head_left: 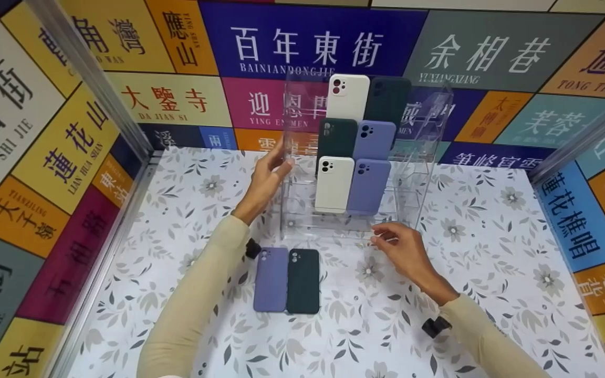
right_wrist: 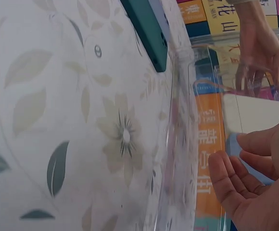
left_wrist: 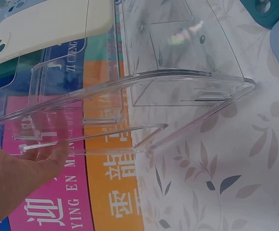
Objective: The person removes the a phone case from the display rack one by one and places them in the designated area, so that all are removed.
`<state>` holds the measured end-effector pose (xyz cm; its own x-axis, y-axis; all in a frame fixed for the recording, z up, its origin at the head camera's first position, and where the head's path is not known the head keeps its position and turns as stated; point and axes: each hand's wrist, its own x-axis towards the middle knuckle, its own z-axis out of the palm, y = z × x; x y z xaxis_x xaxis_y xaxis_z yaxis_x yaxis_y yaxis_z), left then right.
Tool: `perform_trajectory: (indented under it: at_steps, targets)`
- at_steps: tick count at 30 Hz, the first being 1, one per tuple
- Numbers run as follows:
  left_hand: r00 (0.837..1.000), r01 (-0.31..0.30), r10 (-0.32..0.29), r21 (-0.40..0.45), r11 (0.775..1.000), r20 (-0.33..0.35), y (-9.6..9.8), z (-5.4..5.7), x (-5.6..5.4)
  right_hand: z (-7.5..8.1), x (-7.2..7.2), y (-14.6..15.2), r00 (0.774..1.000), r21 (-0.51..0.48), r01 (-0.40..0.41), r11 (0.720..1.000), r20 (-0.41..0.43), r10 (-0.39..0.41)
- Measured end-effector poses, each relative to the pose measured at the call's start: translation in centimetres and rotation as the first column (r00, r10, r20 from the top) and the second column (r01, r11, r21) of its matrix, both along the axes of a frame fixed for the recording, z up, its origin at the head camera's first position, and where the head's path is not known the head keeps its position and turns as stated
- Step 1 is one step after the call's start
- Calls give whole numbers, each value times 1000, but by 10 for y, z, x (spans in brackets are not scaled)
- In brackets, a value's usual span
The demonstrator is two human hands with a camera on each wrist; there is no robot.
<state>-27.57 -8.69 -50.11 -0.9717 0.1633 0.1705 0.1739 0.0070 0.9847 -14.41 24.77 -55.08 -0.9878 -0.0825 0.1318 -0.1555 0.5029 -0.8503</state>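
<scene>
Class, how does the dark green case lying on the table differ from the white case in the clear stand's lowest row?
The dark green case lies flat, while the white case stands propped in the clear stand. The dark green case is deeply coloured; the white case is pale. Both show camera cutouts at their upper left.

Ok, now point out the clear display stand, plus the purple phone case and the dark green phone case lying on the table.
Clear display stand (left_wrist: pixel 168 73): left wrist view, on its clear edge.
Purple phone case (head_left: pixel 271 281): head view, middle of its back.
Dark green phone case (head_left: pixel 303 282): head view, middle of its back.
</scene>
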Motion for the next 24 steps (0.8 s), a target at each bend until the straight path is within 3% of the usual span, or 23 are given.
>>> perform_trajectory:
  at_steps: [8, 15, 24]
  targets:
    - [1000, 1, -1, -8, 1000, 9, -1, -1, 0, 7, -9, 20, 997, 51, 10, 999, -81, -6]
    - [1000, 2, -2, -5, 1000, 1, -2, -1, 0, 25, -16, 28, 979, 100, 0, 995, -202, 21]
    - [1000, 8, -8, -2, 1000, 13, -1, -1, 1, 48, -27, 30, 970, 105, -22, 994, -237, 46]
